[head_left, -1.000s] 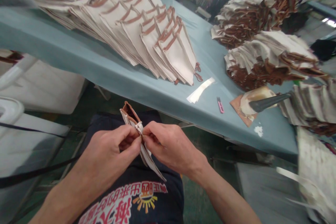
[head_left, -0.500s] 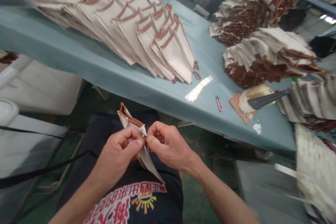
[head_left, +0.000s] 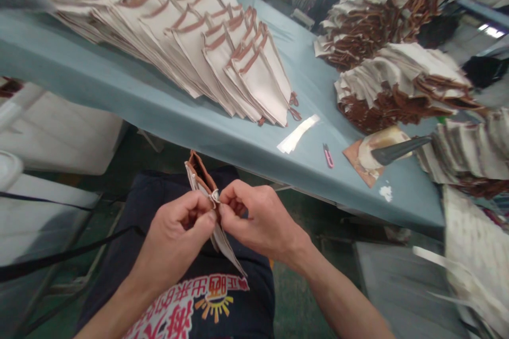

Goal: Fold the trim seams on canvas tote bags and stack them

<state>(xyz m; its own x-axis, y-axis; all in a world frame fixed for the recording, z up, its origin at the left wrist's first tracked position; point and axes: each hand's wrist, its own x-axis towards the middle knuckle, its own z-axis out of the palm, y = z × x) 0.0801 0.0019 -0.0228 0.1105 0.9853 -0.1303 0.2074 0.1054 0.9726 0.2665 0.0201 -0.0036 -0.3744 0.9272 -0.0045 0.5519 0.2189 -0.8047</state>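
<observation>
Head view, left hand (head_left: 175,235): fingers curled, thumb and forefinger pinching the cream pouch (head_left: 198,172) at one corner, above the lap.
Right hand (head_left: 260,222): mirrored, thumb and forefinger pressed on the same corner, its tips meeting the left hand's.
Pouch: upright, brown-trimmed mouth above the grip, tail hanging below it.
Room: table edge (head_left: 178,122) just beyond the grip, open space on either side.
Hidden: the pinched corner is too small to make out, and the fingers cover the pouch's middle.
</observation>
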